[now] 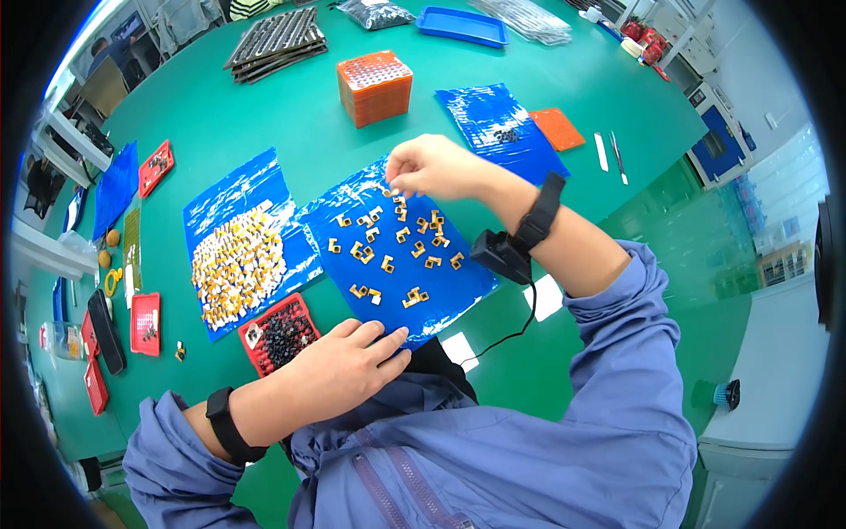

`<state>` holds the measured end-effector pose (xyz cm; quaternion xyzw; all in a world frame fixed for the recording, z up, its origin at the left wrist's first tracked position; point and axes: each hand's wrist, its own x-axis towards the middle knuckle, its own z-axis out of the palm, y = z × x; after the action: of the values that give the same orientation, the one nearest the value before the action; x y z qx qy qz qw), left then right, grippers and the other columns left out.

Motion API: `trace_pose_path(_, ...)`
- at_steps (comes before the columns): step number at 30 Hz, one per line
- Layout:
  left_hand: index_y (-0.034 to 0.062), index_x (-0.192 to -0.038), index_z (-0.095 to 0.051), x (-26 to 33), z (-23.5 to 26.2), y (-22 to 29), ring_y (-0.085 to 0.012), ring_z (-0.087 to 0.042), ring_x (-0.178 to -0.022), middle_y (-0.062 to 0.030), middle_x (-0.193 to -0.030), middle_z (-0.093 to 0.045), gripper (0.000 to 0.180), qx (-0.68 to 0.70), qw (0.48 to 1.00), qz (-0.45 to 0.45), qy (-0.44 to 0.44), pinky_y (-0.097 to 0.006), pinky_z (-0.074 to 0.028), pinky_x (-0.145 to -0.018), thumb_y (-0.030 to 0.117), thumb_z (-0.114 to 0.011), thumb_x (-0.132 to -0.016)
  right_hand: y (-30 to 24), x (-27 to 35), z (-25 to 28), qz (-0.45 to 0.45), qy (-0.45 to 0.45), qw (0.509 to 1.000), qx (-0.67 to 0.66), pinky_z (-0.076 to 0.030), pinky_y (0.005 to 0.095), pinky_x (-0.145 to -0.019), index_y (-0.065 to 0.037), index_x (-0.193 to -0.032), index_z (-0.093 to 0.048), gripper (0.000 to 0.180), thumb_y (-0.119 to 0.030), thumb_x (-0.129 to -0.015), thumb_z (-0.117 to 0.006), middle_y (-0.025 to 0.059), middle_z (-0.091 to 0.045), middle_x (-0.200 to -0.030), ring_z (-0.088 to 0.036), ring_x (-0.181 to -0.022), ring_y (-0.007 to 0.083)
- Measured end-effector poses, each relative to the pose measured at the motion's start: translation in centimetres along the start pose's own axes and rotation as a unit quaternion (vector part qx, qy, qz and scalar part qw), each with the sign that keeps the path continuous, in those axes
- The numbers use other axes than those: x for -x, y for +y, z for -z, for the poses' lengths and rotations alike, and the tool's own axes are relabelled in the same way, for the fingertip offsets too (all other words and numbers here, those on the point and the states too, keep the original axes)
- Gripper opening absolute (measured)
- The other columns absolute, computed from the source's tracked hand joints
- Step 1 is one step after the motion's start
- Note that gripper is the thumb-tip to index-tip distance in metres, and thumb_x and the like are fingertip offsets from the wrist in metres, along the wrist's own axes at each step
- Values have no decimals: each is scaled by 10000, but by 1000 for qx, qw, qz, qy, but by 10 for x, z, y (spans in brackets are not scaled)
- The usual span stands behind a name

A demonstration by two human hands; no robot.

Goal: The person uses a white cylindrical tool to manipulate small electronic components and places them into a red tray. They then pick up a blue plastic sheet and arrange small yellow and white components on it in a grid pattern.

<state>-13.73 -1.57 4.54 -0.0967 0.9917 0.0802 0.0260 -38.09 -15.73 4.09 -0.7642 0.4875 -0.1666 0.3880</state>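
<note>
Small yellow-and-white parts [388, 264] lie scattered over a blue sheet [339, 286] in front of me. Above the sheet's far edge my right hand [434, 167] is slightly blurred, thumb and fingers pinched together beside a few of these parts. Whatever sits between its fingertips is too small to name. My left hand [357, 363] rests palm down at the sheet's near edge, its fingers stretched out and a little apart. Just left of it stands a red tray [308, 310] of small black parts [284, 335]. A second blue sheet [242, 181] bears a dense heap of yellow-and-white pieces [236, 264].
Orange perforated plates [377, 101] form a stack farther back. Right of them lie another blue sheet [480, 115] with dark bits, an orange plate [557, 130] and tweezers [619, 159]. Grey racks [276, 42] and a blue tray [463, 26] line the far side. A red tray [145, 324] is left.
</note>
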Motion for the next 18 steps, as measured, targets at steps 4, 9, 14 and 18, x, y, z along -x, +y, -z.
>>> trace_pose_path(4, 63, -1136, -584, 1, 1, 1, -226, -524, -1057, -96, -1229, -542, 359, -8, 1000, 1, -3, -337, -426, -905, 157, -565, -790, -3, -13, -19, -7, -9, 1000, 13, -508, 281, -634, 0, -915, -645, 142, -95, -816, -607, 108, -676, -807, -643, -686, 149)
trace_pose_path(9, 32, -1170, -553, 4, 5, 7, -260, -509, -1111, -128, -1245, -518, 380, -34, 999, -4, -21, -377, -398, -950, 154, -552, -811, 14, -13, -6, 19, 80, 992, 92, -509, 314, -670, -22, -932, -669, 178, -116, -787, -629, 122, -676, -830, -657, -736, 197)
trace_pose_path(14, 3, -1210, -522, 10, 1, 14, -309, -475, -1173, -175, -1274, -481, 412, -22, 999, 16, -31, -427, -377, -969, 155, -547, -828, 29, 0, 13, -17, 54, 985, 165, -498, 313, -663, -47, -895, -676, 152, -119, -761, -662, 88, -663, -787, -641, -745, 208)
trace_pose_path(18, 3, -1220, -517, 10, 2, 13, -318, -465, -1184, -189, -1288, -464, 425, -16, 999, 17, -35, -438, -373, -976, 152, -551, -824, 37, 1, 2, 4, 52, 982, 183, -489, 327, -652, -53, -888, -672, 159, -129, -750, -685, 79, -649, -768, -625, -727, 225)
